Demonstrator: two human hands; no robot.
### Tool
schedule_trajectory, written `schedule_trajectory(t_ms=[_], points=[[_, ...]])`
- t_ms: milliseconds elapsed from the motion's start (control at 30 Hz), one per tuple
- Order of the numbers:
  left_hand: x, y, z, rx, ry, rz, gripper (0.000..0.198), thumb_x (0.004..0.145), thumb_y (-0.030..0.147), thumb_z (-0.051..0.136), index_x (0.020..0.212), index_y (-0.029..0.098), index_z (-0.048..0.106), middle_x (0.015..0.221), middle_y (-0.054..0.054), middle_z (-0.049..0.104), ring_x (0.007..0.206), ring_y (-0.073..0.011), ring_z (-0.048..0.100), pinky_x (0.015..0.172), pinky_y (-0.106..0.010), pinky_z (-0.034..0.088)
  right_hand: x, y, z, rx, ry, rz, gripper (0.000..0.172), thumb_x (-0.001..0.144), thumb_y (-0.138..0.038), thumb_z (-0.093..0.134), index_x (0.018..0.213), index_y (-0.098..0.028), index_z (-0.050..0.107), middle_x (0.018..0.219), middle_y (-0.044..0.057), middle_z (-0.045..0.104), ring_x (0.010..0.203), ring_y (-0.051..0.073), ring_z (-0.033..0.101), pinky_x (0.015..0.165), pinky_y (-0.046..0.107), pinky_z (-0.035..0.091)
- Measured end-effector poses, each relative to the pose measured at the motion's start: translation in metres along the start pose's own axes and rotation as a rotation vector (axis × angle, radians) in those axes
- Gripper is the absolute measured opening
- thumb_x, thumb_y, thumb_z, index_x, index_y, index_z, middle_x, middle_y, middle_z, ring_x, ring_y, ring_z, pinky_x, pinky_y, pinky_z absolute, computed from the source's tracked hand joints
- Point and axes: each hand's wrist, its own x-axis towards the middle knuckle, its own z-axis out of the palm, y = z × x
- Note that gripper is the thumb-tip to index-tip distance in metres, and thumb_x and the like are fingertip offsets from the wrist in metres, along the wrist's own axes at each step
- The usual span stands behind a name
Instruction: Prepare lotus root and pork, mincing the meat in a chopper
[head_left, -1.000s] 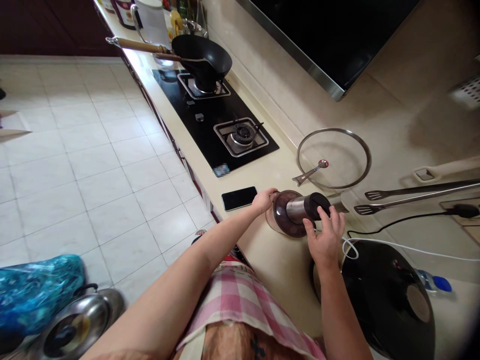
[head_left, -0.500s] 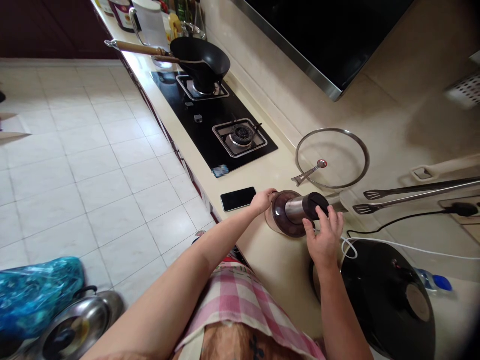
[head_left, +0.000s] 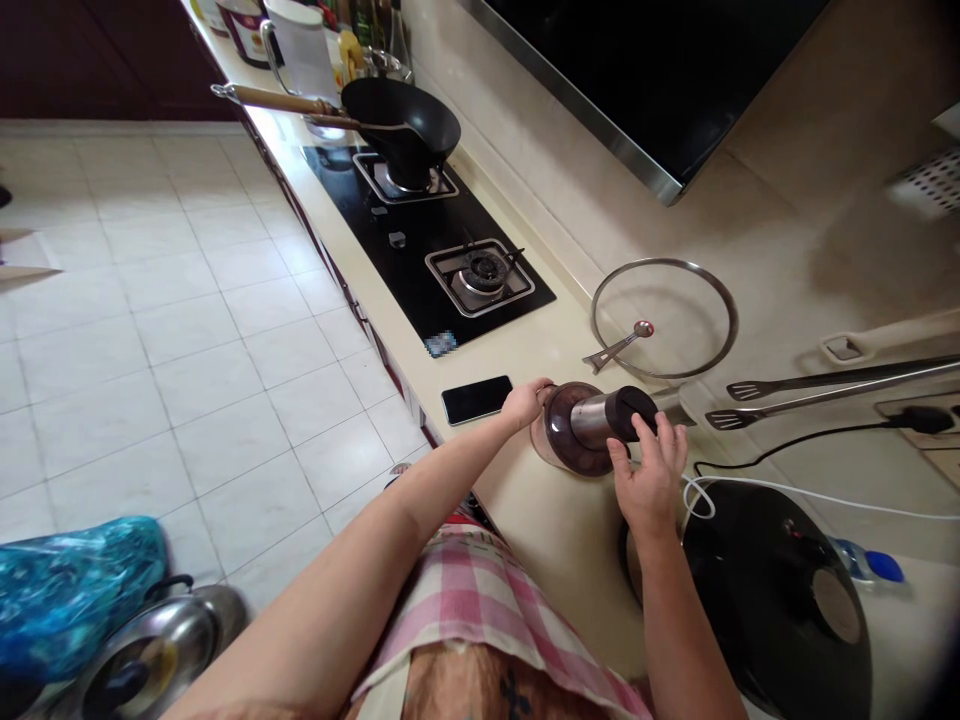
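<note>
An electric food chopper [head_left: 590,419] stands on the counter: a clear bowl, a dark translucent lid and a steel motor unit with a dark cap. My left hand [head_left: 527,402] is closed on the bowl's left side, its fingertips partly hidden behind the rim. Over the cap, my right hand [head_left: 651,468] has its fingers spread, a fingertip touching the dark top and the thumb by its near edge. What the bowl contains is hard to make out. A black phone [head_left: 477,398] lies just left of my left hand.
A gas hob [head_left: 409,262] bears a black wok [head_left: 403,115]. A glass lid [head_left: 697,316] leans on the wall. To the right are tongs [head_left: 817,385], a white cable [head_left: 810,497] and a large black lid [head_left: 772,610]. A range hood [head_left: 660,80] overhangs.
</note>
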Motion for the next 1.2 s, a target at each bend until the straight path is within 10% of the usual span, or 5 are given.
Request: schedule_trajectory(t_ms=[1200], points=[[-0.0009, 0.0008, -0.0004, -0.012, 0.006, -0.024, 0.034, 0.089, 0.037, 0.042, 0.114, 0.028, 0.063, 0.087, -0.001, 0.071, 0.078, -0.0167, 0.063, 0.076, -0.026, 0.047, 0.0008, -0.0004, -0.0004, 0.009, -0.006, -0.005, 0.053, 0.086, -0.054, 0.047, 0.122, -0.015, 0.056, 0.137, 0.018, 0.043, 0.134, 0.038, 0.025, 0.102, 0.062, 0.03]])
